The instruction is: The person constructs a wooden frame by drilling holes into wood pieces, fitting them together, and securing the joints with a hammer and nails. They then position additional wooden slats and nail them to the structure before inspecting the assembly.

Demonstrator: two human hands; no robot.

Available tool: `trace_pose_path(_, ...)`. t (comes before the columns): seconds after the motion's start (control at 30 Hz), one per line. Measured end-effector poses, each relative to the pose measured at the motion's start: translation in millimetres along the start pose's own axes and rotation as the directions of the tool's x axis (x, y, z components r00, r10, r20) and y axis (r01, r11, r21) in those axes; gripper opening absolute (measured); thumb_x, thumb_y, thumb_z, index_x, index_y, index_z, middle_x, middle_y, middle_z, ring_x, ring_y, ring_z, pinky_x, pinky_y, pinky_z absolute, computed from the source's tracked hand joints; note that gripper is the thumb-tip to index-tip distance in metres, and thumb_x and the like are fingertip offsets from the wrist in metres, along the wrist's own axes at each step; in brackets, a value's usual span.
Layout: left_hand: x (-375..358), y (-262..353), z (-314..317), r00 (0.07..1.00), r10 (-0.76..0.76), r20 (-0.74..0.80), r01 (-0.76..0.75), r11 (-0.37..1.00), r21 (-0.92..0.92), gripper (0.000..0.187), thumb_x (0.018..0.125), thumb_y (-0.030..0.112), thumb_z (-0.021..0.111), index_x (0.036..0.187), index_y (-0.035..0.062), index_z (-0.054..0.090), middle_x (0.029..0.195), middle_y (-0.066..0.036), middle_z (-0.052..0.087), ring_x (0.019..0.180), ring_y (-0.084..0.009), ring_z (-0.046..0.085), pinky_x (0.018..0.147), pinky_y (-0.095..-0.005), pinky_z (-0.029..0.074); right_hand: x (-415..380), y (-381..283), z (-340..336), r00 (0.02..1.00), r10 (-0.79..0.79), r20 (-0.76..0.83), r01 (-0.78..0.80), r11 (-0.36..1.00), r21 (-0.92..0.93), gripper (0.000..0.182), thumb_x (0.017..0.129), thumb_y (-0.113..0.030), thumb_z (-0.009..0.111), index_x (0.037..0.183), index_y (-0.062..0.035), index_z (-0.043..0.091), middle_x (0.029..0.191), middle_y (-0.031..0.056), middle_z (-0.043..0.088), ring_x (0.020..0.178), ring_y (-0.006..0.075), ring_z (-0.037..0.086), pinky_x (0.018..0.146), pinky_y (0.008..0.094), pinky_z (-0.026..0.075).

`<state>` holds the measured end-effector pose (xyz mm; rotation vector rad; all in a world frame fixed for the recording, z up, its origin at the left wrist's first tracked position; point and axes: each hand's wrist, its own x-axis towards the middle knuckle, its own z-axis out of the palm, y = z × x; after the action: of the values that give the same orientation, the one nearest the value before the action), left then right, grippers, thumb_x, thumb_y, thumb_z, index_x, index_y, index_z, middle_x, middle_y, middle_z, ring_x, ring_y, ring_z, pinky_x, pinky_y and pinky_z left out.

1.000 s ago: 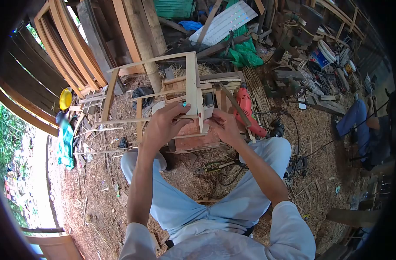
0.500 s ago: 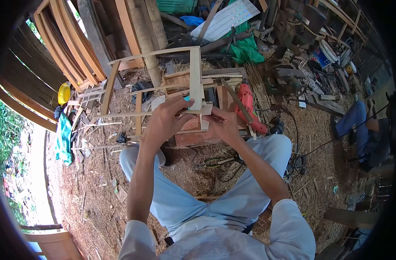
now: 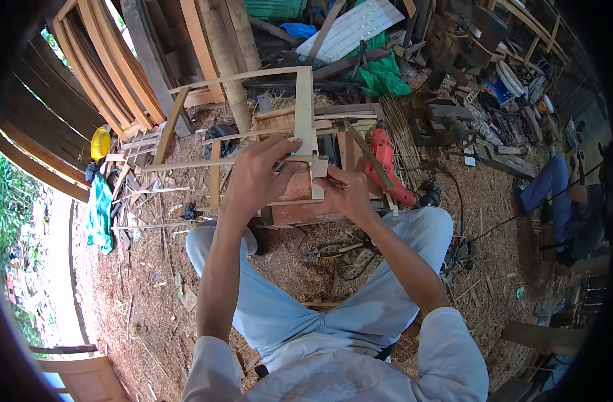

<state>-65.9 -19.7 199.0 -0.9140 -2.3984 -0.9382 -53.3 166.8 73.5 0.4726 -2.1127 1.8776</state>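
A light wooden frame [image 3: 305,110] made of thin strips is held out in front of me, over a low work surface. My left hand [image 3: 254,173] is closed on its near right corner, thumb below and fingers above the strip. At that same corner my right hand [image 3: 348,193] pinches a small pale flat piece [image 3: 320,167] between thumb and fingers, right against the end of the frame. The fingers partly hide the joint. Under the hands lies a reddish wooden block [image 3: 299,213].
A red power tool [image 3: 385,157] lies right of the hands, beside a hammer-like wooden handle [image 3: 368,155]. Pliers [image 3: 330,252] rest on the shavings-covered ground between my legs. Another person's leg [image 3: 554,187] shows at far right. Curved wooden frames [image 3: 105,60] lean at left.
The frame's near strip has shifted slightly up and away in view, with the left hand following. The right hand keeps its pinch at the corner, almost unmoved.
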Motion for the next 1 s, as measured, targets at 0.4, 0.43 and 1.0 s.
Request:
trace_pose_path(0.4, 4.2, 1.0, -1.4, 0.996, -0.066, 0.064, 0.071, 0.993, -0.095, 0.019, 0.074, 0.003, 0.075, 0.090, -0.0023, 0.067, 0.085, -0.008, 0.065, 0.074, -0.0194, 0.066, 0.061, -0.0305, 0.051, 0.7, -7.6, 0.1, 0.998, -0.055, 0.042, 0.060, 0.991, -0.124, 0.032, 0.082, -0.002, 0.070, 0.113, 0.0058, 0.064, 0.085, 0.0173, 0.070, 0.076, 0.0140, 0.069, 0.062, 0.0276, 0.055)
trace_pose_path(0.43, 3.5, 1.6, -1.7, 0.996, -0.065, 0.067, 0.072, 0.993, -0.095, 0.019, 0.074, 0.003, 0.075, 0.090, -0.0023, 0.067, 0.085, -0.008, 0.065, 0.074, -0.0194, 0.066, 0.061, -0.0305, 0.051, 1.1, -8.1, -0.2, 0.998, -0.053, 0.040, 0.058, 0.991, -0.123, 0.032, 0.082, -0.002, 0.070, 0.113, 0.0058, 0.064, 0.085, 0.0173, 0.070, 0.076, 0.0140, 0.069, 0.062, 0.0276, 0.055)
trace_pose_path(1.0, -3.5, 5.8, 7.4, 0.993, -0.118, 0.013, 0.119, 0.979, -0.166, 0.016, 0.071, 0.005, 0.078, 0.082, -0.0031, 0.069, 0.082, -0.012, 0.070, 0.074, -0.0195, 0.069, 0.065, -0.0291, 0.054, -0.5, -13.6, 0.2, 0.998, -0.039, 0.043, 0.047, 0.981, -0.187, 0.032, 0.082, -0.004, 0.071, 0.112, 0.0055, 0.064, 0.077, 0.0164, 0.068, 0.075, 0.0126, 0.068, 0.061, 0.0268, 0.054)
